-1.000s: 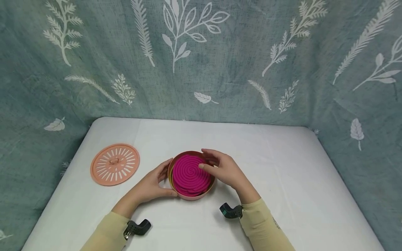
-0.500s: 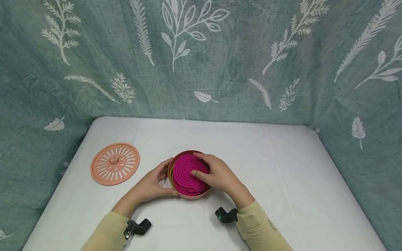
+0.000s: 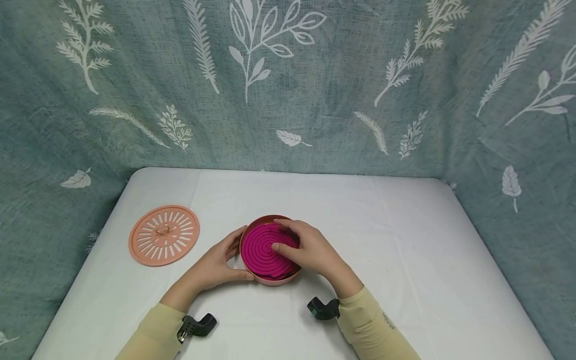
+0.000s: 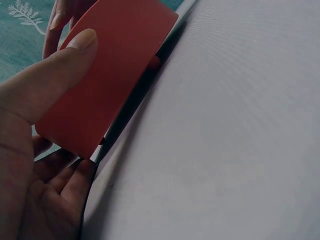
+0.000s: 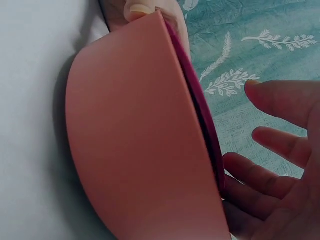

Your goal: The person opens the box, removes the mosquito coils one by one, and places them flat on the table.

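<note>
Teal cloth backdrop (image 3: 288,117), printed with white leaves and ferns; white table (image 3: 387,250) below, near edge cut off. On it, near the middle, a round, open-topped container (image 3: 271,283). Inside, a magenta disc (image 3: 261,250) with a ridged spiral top; right edge hidden under the right hand (image 3: 311,252). What lies beneath the disc cannot be made out.

Left hand (image 3: 216,266) grips the container's left side, thumb at front, fingers round behind, partly hidden. Right hand loosely open, thumb over the disc; from the head its fingertips are partly obscured. Right-wrist view adds spread fingers, some at the disc's edge, and a dark gap between disc and rim. Left-wrist view gives only smooth outer wall; small reddish nub under the base, unclear.

Well apart, left: flat peach slotted lid (image 3: 164,236), small raised loop at centre. Both sleeves (image 3: 373,320) cut off below.
</note>
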`<action>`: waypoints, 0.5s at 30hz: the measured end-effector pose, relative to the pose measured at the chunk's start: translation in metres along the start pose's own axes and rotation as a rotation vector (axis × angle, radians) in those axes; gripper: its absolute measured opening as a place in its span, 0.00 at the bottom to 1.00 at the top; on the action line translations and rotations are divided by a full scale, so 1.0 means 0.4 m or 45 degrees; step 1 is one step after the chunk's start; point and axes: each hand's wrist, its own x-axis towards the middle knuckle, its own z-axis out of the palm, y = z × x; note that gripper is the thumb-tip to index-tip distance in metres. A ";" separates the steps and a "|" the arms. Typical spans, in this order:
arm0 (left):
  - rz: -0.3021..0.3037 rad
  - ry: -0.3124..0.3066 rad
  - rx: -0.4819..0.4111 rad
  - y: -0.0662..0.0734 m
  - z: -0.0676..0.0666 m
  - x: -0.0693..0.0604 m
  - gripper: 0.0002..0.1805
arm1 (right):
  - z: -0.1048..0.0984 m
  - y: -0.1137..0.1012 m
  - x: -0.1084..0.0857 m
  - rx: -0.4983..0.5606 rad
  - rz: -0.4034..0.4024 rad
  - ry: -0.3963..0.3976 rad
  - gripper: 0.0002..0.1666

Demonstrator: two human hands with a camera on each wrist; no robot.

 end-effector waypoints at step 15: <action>-0.025 -0.012 -0.018 0.001 0.001 0.003 0.65 | -0.011 0.007 -0.001 0.391 0.069 0.047 0.35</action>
